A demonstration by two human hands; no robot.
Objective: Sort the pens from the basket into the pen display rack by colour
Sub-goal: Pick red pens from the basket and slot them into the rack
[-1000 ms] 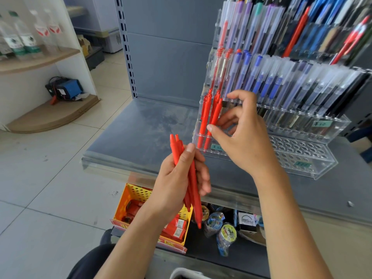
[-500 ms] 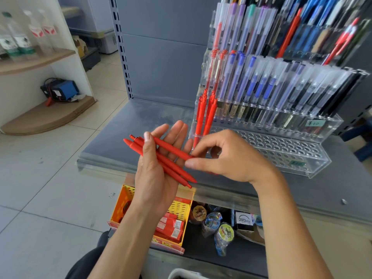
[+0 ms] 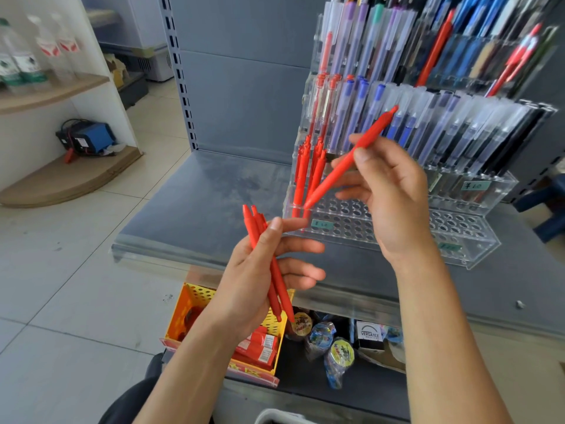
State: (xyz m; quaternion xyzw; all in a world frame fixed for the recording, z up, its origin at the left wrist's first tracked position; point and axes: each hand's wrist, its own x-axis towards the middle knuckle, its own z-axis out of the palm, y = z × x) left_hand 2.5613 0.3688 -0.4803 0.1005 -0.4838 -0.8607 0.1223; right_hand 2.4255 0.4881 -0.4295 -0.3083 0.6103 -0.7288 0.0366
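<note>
A clear tiered pen display rack (image 3: 477,249) stands on the grey shelf, holding red, blue, purple and dark pens. Several red pens (image 3: 301,175) stand in the holes at the left end of its lowest tier. My right hand (image 3: 388,194) pinches a single red pen (image 3: 336,175), tilted, its lower tip just above the rack's front-left holes. My left hand (image 3: 260,273) grips a small bundle of red pens (image 3: 276,283) below and left of the rack, thumb pressed across them. The basket is not clearly in view.
The grey metal shelf (image 3: 198,209) has a clear front lip. Below it sit a yellow perforated box (image 3: 195,304) with red packets and some round wrapped items (image 3: 339,353). A white shelf unit with water bottles (image 3: 18,65) and a blue device stands at the left.
My right hand has drawn one red pen out of the left hand's bundle and lifted it up toward the rack's front-left holes. The left hand's bundle has swung more upright.
</note>
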